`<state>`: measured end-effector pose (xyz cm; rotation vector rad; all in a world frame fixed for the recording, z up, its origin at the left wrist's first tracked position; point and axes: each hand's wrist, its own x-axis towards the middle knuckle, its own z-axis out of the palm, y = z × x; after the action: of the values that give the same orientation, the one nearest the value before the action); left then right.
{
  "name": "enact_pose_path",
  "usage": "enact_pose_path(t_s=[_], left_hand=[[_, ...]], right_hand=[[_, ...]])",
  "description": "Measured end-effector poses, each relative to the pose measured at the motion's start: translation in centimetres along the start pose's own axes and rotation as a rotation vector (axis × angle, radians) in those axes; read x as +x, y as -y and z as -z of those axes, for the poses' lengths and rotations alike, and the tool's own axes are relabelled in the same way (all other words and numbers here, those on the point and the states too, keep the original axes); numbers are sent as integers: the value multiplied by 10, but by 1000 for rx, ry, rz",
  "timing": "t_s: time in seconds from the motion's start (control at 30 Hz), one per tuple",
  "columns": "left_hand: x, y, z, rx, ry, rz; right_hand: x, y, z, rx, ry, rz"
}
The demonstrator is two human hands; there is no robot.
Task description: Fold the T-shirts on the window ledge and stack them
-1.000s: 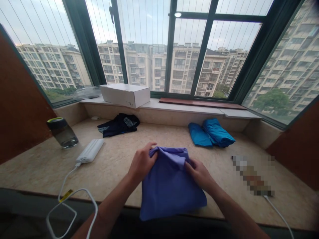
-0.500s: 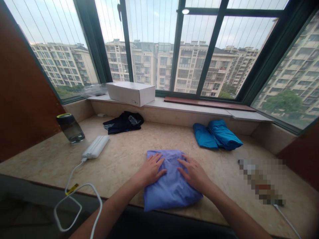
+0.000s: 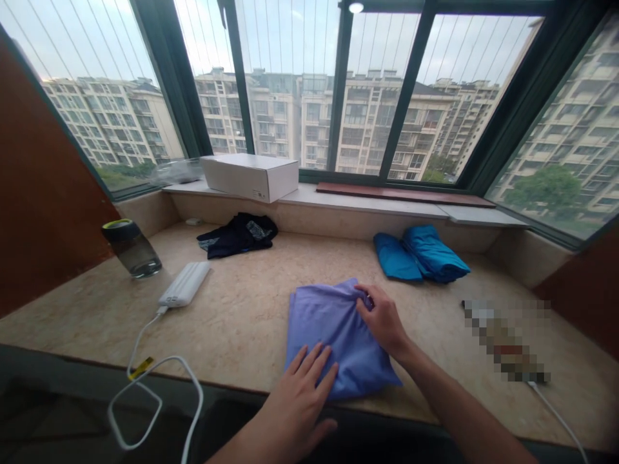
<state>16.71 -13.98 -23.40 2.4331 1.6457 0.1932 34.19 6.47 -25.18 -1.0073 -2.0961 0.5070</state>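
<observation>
A folded purple cloth (image 3: 329,325) lies on the beige stone counter (image 3: 232,316) in front of me. My left hand (image 3: 297,403) rests flat on the cloth's near edge, fingers stretched out. My right hand (image 3: 382,319) pinches the cloth's far right corner between thumb and fingers. Two folded blue cloths (image 3: 420,258) lie further back on the right, clear of both hands.
A dark garment (image 3: 236,235) lies at the back left below a white box (image 3: 249,177) on the sill. A water bottle (image 3: 130,248) stands at the left. A white power bank (image 3: 184,283) with a looping cable (image 3: 145,386) lies near the front edge. A blurred object (image 3: 505,341) lies right.
Both hands lay flat on top of the purple cloth. Now my left hand has slid back to its near edge and my right hand has closed on the far right corner.
</observation>
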Motion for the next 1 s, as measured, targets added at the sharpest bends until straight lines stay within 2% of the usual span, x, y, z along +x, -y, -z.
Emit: enact_pose_path(t_s=[0.07,0.17,0.27,0.33,0.4,0.53,0.63,0.73,0.83,0.93,1.0], left_hand=[[-1,3,-12,64,-40,-12],[-7,15,-32,224,-204,-24],[-20,33,-44,359,-392,-70],[-29,44,-44,383,-460,-147],[-36,49,-40,350,-485,-233],[-46,45,-31,133,-545,-295],[-50,37,-28,-118,-649,-233],[-40,32,-21,-326,-772,3],[-10,39,-6,-481,-778,320],[25,58,8,-525,-661,517],[41,70,12,-432,-621,533]], right_hand=[[-2,1,6,-133,21,-9],[-13,3,24,-262,116,32],[-41,10,52,-125,416,180],[-65,16,70,-34,630,249],[-89,21,82,-15,716,260],[-122,22,89,-14,650,229],[-130,18,86,84,534,170],[-120,17,76,250,344,-82],[-96,16,60,311,224,-313],[-71,13,43,222,176,-346],[-60,10,35,135,193,-328]])
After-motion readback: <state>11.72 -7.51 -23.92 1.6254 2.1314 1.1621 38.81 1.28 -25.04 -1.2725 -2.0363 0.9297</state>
